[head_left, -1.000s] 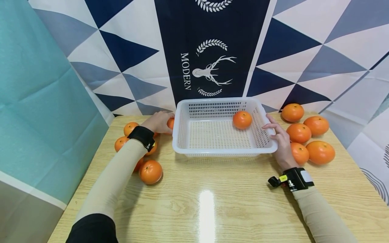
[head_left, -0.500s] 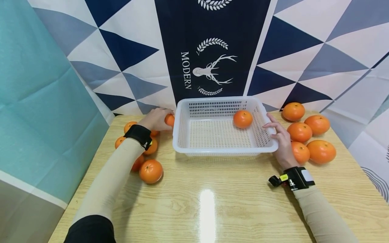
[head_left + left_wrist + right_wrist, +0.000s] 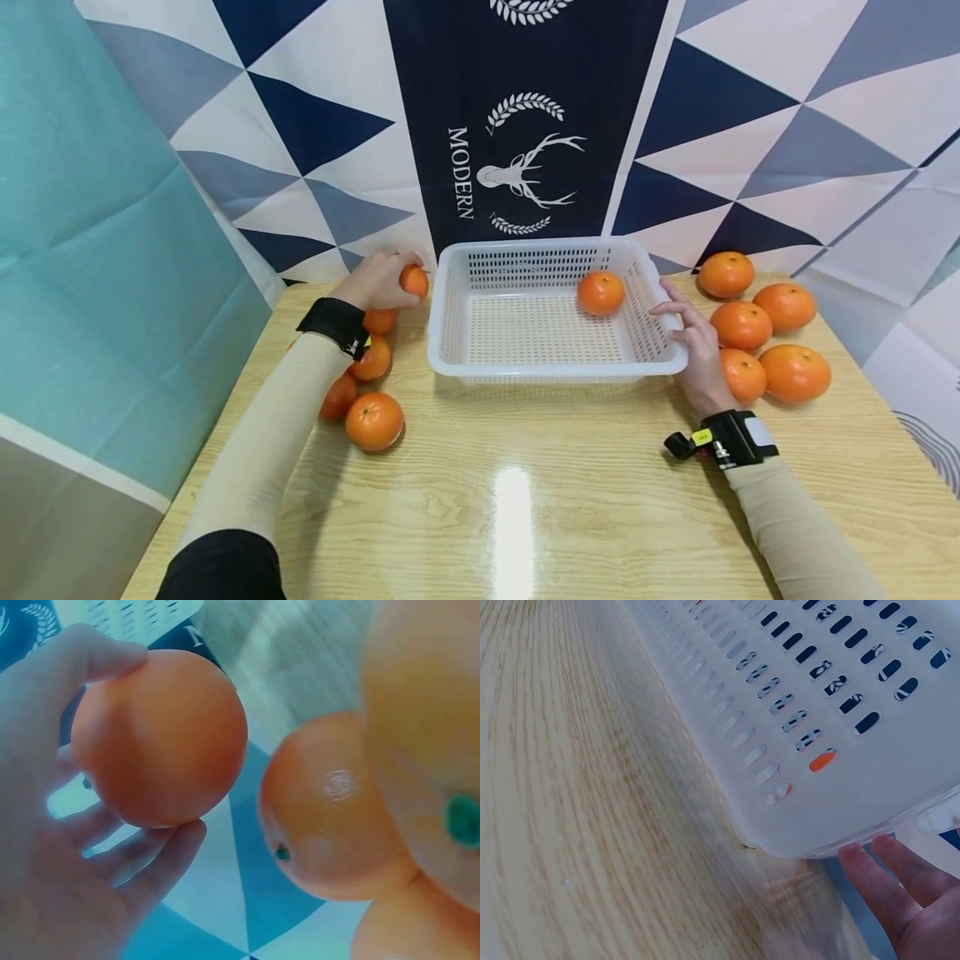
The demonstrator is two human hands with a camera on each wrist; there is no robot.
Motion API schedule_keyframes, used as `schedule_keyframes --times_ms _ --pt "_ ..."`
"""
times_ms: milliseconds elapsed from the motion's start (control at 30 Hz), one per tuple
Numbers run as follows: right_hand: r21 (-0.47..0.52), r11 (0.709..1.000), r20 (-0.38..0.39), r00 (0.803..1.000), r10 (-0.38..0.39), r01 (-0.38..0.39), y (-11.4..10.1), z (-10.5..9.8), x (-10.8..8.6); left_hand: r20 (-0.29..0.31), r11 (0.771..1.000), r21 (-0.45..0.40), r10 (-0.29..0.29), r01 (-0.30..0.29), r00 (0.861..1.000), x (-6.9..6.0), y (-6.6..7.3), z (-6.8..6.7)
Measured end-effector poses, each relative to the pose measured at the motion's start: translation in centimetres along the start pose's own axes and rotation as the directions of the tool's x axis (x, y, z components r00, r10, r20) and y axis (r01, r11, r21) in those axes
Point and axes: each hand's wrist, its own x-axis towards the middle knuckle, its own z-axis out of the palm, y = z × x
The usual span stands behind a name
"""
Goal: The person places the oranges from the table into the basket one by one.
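Observation:
Left of the white basket [image 3: 540, 371], the left hand [image 3: 378, 279] holds an orange fruit [image 3: 414, 282]. In the left wrist view its thumb and fingers curl round that fruit [image 3: 161, 739]. My right hand [image 3: 697, 354] rests on the basket's right rim, fingertips over the edge; the right wrist view shows fingers [image 3: 877, 889] against the outside of the basket [image 3: 780, 817]. One orange fruit [image 3: 601, 293] lies inside the basket, towards its right side.
Several orange fruits, one in front [image 3: 375, 422], lie on the wooden table [image 3: 600, 500] under and beside the left forearm. Several more, such as one at the right [image 3: 795, 373], lie right of the right hand. A patterned cloth [image 3: 330, 125] hangs behind.
My left hand has risen slightly and moved left with its fruit, away from the basket's left side. The right hand has kept its place at the rim.

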Motion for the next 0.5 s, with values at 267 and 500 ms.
schedule_keyframes --times_ms 267,500 --pt "0.021 1.0 0.008 1.0 0.001 -0.001 0.0 0.0 -0.1 -0.053 0.999 -0.043 -0.005 0.002 0.999 -0.1 0.3 -0.9" --pt "0.039 0.999 0.003 1.0 -0.016 0.015 0.1 0.0 -0.1 -0.114 0.999 -0.049 -0.017 0.011 0.993 -0.1 0.6 -1.8"
